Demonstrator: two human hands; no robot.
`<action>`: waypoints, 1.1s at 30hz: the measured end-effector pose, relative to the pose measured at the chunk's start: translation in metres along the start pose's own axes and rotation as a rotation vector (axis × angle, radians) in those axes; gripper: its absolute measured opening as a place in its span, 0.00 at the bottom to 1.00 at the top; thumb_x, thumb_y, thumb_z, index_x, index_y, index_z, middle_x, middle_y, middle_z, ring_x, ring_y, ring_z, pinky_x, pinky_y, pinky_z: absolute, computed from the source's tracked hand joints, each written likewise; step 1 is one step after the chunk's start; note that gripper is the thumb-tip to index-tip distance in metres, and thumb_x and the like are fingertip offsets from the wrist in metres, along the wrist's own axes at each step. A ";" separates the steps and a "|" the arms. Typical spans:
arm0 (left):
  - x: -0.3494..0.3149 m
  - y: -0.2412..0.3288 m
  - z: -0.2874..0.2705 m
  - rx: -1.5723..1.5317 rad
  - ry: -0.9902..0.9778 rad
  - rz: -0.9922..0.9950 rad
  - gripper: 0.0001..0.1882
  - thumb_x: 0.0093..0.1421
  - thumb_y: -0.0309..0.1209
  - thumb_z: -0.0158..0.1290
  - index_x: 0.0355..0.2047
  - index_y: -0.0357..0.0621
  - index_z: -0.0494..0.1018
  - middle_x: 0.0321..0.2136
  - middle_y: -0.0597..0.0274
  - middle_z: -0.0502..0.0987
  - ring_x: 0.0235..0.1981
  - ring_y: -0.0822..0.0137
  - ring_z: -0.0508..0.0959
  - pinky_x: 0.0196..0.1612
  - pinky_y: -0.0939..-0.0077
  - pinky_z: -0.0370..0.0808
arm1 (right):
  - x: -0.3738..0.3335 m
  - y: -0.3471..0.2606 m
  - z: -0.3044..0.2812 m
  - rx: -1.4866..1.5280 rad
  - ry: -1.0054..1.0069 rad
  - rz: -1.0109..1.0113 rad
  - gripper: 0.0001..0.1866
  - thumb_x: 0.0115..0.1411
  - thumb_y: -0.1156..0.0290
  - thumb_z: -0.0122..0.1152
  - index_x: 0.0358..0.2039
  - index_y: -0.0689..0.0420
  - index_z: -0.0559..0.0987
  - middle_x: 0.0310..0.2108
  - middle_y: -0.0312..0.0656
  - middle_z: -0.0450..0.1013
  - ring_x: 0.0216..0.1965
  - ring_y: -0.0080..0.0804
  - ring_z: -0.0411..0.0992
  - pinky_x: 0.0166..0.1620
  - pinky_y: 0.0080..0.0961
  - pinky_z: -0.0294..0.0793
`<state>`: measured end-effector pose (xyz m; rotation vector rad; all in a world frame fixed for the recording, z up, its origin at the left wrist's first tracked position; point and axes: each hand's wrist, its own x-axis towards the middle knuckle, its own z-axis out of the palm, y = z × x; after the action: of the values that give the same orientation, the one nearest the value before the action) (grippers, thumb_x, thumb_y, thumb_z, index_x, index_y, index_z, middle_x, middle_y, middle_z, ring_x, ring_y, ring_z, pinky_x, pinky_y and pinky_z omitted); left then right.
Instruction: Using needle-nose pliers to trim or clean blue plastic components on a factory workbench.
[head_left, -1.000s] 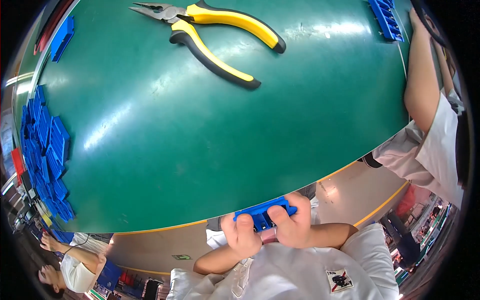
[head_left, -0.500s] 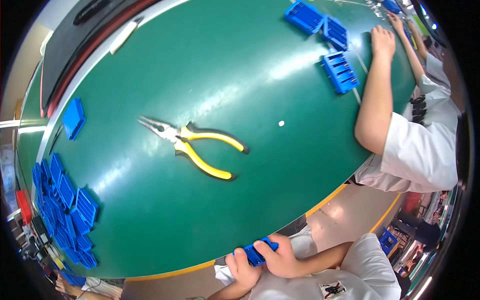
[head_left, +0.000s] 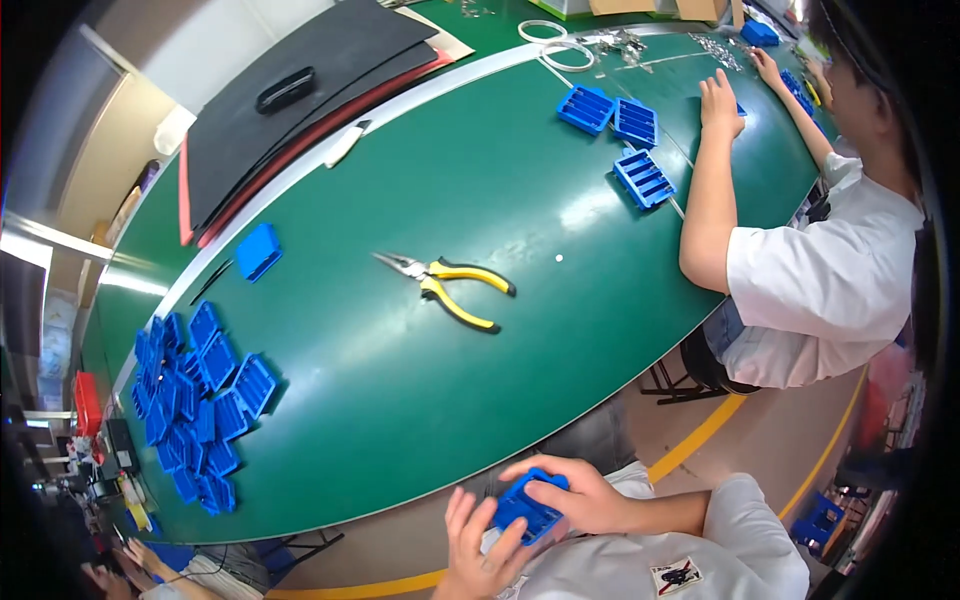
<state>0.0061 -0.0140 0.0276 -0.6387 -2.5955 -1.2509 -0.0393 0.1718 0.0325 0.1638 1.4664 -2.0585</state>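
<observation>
I have the right hand [head_left: 590, 498] clamped on one blue slotted plastic case [head_left: 528, 508], thumb laid over it, just off the near edge of the green bench [head_left: 400, 420]; the left hand [head_left: 476, 556] sits just left of the case with its fingers spread apart, and whether its tips touch the near side I cannot tell. I read the step in hand as handling this single case, perhaps turning or checking it, and in my judgement the next move calls for keeping the right pinch firm while the left fingers find the free side. Counting outward, ahead of the grip and a little left lies one pair of needle-nose pliers [head_left: 428, 276] with yellow-and-black handles parted; ahead and slightly right, one small white piece [head_left: 559, 258]. Off to the grip's left is a heap of blue slotted pieces [head_left: 207, 420], too overlapped for a sure count, with one thin dark tool [head_left: 211, 281] and one lone blue piece [head_left: 259, 252] beyond it. Far ahead and right I count three slotted cases [head_left: 644, 180], left of a co-worker's forearm [head_left: 712, 190], and farther still two white rings [head_left: 568, 69]
</observation>
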 end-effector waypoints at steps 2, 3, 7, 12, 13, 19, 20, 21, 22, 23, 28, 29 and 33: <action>0.017 -0.023 -0.007 0.136 0.010 0.260 0.21 0.48 0.30 0.61 0.44 0.65 0.79 0.51 0.58 0.69 0.51 0.54 0.72 0.55 0.47 0.70 | 0.008 -0.012 0.016 -0.071 -0.122 -0.132 0.18 0.67 0.73 0.49 0.56 0.63 0.70 0.47 0.42 0.74 0.46 0.24 0.71 0.51 0.23 0.70; 0.027 -0.031 -0.013 0.090 0.064 0.335 0.20 0.46 0.32 0.61 0.42 0.65 0.80 0.50 0.59 0.70 0.49 0.56 0.73 0.53 0.49 0.72 | 0.014 -0.018 0.020 -0.139 -0.179 -0.257 0.19 0.67 0.73 0.48 0.57 0.64 0.68 0.48 0.42 0.74 0.47 0.24 0.71 0.52 0.23 0.69; 0.069 -0.046 -0.052 0.109 0.190 0.337 0.19 0.40 0.30 0.66 0.36 0.55 0.80 0.40 0.62 0.77 0.45 0.52 0.76 0.48 0.50 0.74 | 0.058 -0.067 -0.002 -0.372 0.074 -0.744 0.17 0.65 0.62 0.50 0.41 0.65 0.75 0.40 0.47 0.73 0.38 0.34 0.73 0.41 0.29 0.72; 0.146 -0.096 -0.070 -0.199 0.366 -0.101 0.12 0.52 0.22 0.59 0.38 0.32 0.75 0.35 0.53 0.79 0.36 0.65 0.78 0.42 0.74 0.74 | 0.144 -0.091 -0.023 -1.578 0.567 -0.891 0.21 0.51 0.57 0.69 0.36 0.61 0.74 0.46 0.51 0.68 0.48 0.43 0.67 0.47 0.38 0.68; 0.163 -0.103 -0.072 -0.186 0.363 -0.077 0.12 0.53 0.22 0.59 0.39 0.33 0.75 0.34 0.57 0.79 0.35 0.70 0.77 0.41 0.78 0.73 | 0.158 -0.091 -0.028 -1.678 0.494 -0.737 0.22 0.52 0.55 0.67 0.37 0.61 0.75 0.43 0.51 0.68 0.47 0.44 0.67 0.48 0.39 0.66; 0.191 -0.161 -0.063 -0.360 0.436 -0.202 0.13 0.53 0.22 0.58 0.40 0.36 0.71 0.31 0.60 0.76 0.33 0.72 0.76 0.39 0.78 0.73 | 0.213 -0.124 -0.027 -1.139 0.256 -0.695 0.12 0.58 0.65 0.60 0.27 0.62 0.75 0.23 0.41 0.68 0.27 0.35 0.68 0.32 0.32 0.66; 0.191 -0.165 -0.061 -0.312 0.458 -0.142 0.14 0.53 0.22 0.58 0.41 0.37 0.71 0.32 0.58 0.76 0.34 0.70 0.76 0.40 0.77 0.73 | 0.218 -0.127 -0.025 -1.146 0.242 -0.700 0.12 0.58 0.65 0.60 0.27 0.62 0.75 0.23 0.41 0.68 0.27 0.35 0.68 0.32 0.32 0.66; 0.189 -0.167 -0.061 -0.241 0.455 -0.136 0.15 0.53 0.23 0.59 0.41 0.37 0.71 0.32 0.58 0.76 0.34 0.69 0.76 0.40 0.76 0.73 | 0.221 -0.129 -0.023 -0.955 0.191 -0.648 0.14 0.58 0.63 0.60 0.26 0.62 0.73 0.22 0.41 0.67 0.26 0.32 0.66 0.31 0.31 0.65; 0.186 -0.169 -0.062 -0.171 0.451 -0.132 0.16 0.53 0.23 0.59 0.42 0.37 0.71 0.32 0.58 0.76 0.34 0.69 0.76 0.40 0.76 0.73 | 0.221 -0.130 -0.020 -0.765 0.141 -0.590 0.17 0.59 0.61 0.60 0.25 0.63 0.72 0.22 0.40 0.65 0.24 0.28 0.64 0.30 0.30 0.65; 0.180 -0.173 -0.066 -0.156 0.446 -0.152 0.17 0.54 0.25 0.60 0.43 0.37 0.71 0.32 0.58 0.76 0.34 0.69 0.76 0.40 0.76 0.72 | 0.216 -0.129 -0.009 -0.748 0.097 -0.492 0.17 0.59 0.60 0.63 0.25 0.62 0.72 0.20 0.34 0.63 0.23 0.20 0.59 0.27 0.25 0.61; 0.182 -0.158 -0.075 -0.162 0.510 -0.161 0.16 0.54 0.21 0.59 0.43 0.37 0.70 0.37 0.58 0.75 0.39 0.67 0.76 0.46 0.76 0.71 | 0.188 -0.104 -0.007 -0.529 -0.155 -0.384 0.09 0.62 0.71 0.55 0.36 0.64 0.76 0.31 0.36 0.75 0.33 0.20 0.71 0.39 0.18 0.71; 0.180 -0.159 -0.075 -0.190 0.504 -0.150 0.16 0.55 0.19 0.58 0.44 0.37 0.69 0.39 0.59 0.74 0.42 0.68 0.75 0.50 0.77 0.70 | 0.187 -0.100 -0.006 -0.556 -0.176 -0.369 0.09 0.62 0.72 0.55 0.38 0.65 0.77 0.34 0.38 0.76 0.36 0.21 0.72 0.42 0.19 0.71; 0.176 -0.168 -0.074 -0.178 0.495 -0.081 0.17 0.52 0.13 0.57 0.42 0.36 0.69 0.42 0.55 0.73 0.49 0.59 0.76 0.53 0.71 0.70 | 0.182 -0.101 0.000 -0.682 -0.307 -0.339 0.12 0.62 0.72 0.56 0.42 0.67 0.78 0.38 0.42 0.77 0.41 0.25 0.74 0.48 0.22 0.71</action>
<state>-0.2281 -0.1117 0.0182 -0.2107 -2.1373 -1.4566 -0.2410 0.1207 0.0374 -0.6794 1.9852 -1.5964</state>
